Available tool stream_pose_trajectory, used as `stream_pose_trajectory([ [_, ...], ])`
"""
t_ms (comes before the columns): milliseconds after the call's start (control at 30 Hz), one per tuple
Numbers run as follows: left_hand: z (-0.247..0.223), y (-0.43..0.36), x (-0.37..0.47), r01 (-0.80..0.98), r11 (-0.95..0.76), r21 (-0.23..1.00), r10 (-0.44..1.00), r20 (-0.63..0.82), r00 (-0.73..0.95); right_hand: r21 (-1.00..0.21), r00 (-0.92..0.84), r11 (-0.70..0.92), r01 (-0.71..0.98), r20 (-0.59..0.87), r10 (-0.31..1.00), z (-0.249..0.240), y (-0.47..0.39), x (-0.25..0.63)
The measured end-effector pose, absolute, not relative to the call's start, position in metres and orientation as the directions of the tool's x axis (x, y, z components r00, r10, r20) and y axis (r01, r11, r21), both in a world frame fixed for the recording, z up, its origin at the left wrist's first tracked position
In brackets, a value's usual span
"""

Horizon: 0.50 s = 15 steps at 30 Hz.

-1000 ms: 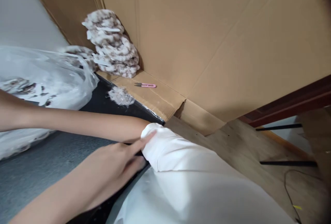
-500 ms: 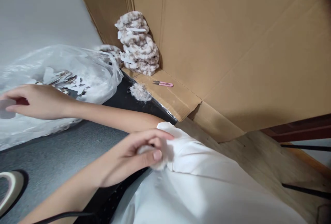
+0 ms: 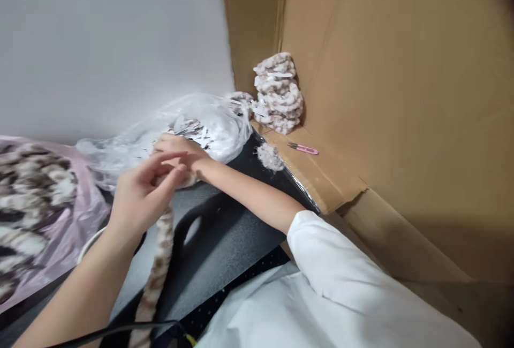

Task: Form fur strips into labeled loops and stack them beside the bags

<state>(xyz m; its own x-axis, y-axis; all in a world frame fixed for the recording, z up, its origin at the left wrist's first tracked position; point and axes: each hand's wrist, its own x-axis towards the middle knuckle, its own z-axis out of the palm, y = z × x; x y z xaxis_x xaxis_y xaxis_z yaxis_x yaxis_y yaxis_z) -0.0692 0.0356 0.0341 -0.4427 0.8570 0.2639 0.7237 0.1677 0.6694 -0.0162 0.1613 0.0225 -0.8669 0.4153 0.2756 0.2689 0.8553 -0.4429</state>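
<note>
A long plush strip (image 3: 158,257), cream with brown patches, hangs below my left hand (image 3: 146,193) at left of centre. The fingers and thumb of that hand are bent round its upper part, and a bit of plush shows between them. Just behind, touching or nearly so, my right hand (image 3: 182,151) is curled, its fingertips mostly hidden by the left; what it holds cannot be made out. More plush shows under the right wrist. Both hands are in front of a clear plastic bag (image 3: 225,128) with white tags inside.
Plush bundles with white tags (image 3: 280,93) are stacked against the cardboard wall (image 3: 385,80). Pink thread snips (image 3: 305,149) lie on a cardboard flap (image 3: 329,182). Beside it is a fluff clump (image 3: 269,156). A pink bag (image 3: 86,198) of plush pieces stands at far left.
The view has swung left, bringing in the pink bag. My left hand has risen from near my lap to meet my right hand, and the plush strip now hangs beneath it.
</note>
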Motion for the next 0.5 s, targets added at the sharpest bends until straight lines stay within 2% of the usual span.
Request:
stream_pose_trajectory([
  [67,0.030,0.038,-0.079,0.694,0.074,0.716,0.719,0.444,-0.535,-0.436,-0.819,0.850,0.296,0.343,0.460,0.028,0.160,-0.010],
  [133,0.026,0.044,-0.087,0.716,0.066,0.695,0.692,0.485,-0.535,-0.438,-0.782,0.850,0.294,0.402,0.477,0.034,0.158,-0.005],
  [200,0.023,0.051,-0.091,0.695,0.053,0.717,0.809,0.377,-0.451,-0.440,-0.785,0.859,0.260,0.422,0.454,0.040,0.157,0.003],
  [267,0.022,0.061,-0.091,0.703,0.059,0.709,0.879,0.297,-0.373,-0.431,-0.755,0.824,0.366,0.380,0.534,0.043,0.160,0.012],
  [400,0.022,0.082,-0.093,0.725,0.050,0.687,0.948,0.196,-0.252,-0.442,-0.824,0.857,0.264,0.358,0.439,0.050,0.173,0.027],
  [433,0.022,0.085,-0.094,0.723,0.044,0.689,0.957,0.179,-0.229,-0.422,-0.825,0.872,0.248,0.381,0.419,0.053,0.172,0.030],
  [500,0.020,0.086,-0.093,0.712,0.013,0.702,0.971,0.162,-0.178,-0.280,-0.764,0.920,0.273,0.518,0.384,0.064,0.155,0.037],
])
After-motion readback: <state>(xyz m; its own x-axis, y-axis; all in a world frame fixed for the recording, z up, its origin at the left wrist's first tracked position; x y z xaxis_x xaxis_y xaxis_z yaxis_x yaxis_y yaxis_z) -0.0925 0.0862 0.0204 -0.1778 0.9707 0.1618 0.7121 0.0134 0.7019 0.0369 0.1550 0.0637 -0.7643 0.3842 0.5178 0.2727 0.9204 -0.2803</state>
